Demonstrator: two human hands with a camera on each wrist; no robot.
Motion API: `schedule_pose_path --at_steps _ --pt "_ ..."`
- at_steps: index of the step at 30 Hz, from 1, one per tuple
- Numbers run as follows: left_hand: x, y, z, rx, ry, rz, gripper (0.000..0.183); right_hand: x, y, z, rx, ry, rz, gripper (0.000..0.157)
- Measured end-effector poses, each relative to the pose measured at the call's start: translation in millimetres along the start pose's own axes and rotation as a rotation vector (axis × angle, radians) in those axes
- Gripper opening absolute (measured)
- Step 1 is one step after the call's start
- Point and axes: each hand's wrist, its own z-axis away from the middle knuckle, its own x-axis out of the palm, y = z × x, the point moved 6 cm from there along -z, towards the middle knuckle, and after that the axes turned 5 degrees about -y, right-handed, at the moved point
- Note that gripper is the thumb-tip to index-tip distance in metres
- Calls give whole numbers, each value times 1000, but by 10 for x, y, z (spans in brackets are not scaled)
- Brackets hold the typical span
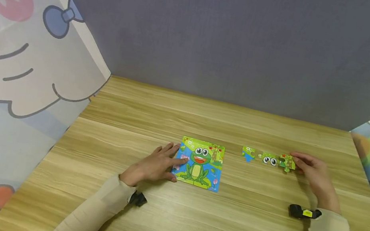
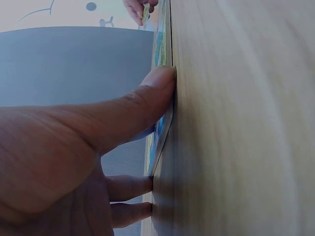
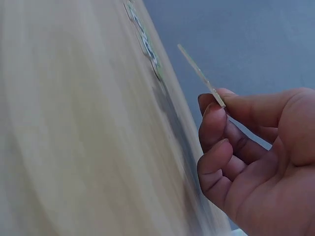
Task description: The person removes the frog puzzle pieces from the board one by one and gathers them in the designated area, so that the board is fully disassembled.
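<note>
Left hand (image 1: 155,165): fingers spread, thumb at the edge of the frog board (image 1: 197,170)
Right hand (image 1: 314,175): thumb and finger pinch the tree piece (image 1: 287,162), tilted, clear of the table (image 1: 243,229)
Loose row: blue-tipped piece (image 1: 247,153) and eyes piece (image 1: 268,160), right of the board
Piece step: probably sorting loose pieces; laying out or picking up, cannot tell
Next move: likely calls for levelling the piece, board steadied

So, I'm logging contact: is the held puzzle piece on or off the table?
Off: the wrist view shows the right hand pinching the piece clear of the table.
</note>
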Motion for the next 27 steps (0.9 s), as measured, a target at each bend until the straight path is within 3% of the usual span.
schedule_pose_path --at_steps 9,13,18,22,27 --pt "2 -2 12 -2 13 -5 69 -65 71 32 41 -12 74 27" --pt "1 -3 13 -1 14 -4 69 -63 52 44 53 -1 187 23" --pt "12 -11 4 -1 9 -9 69 -55 -2 35 27 22 367 33" --pt "12 -12 7 -2 10 -6 69 -42 -44 22 4 43 492 30" --pt "1 -10 18 3 18 -5 69 -8 -96 24 17 16 577 30"
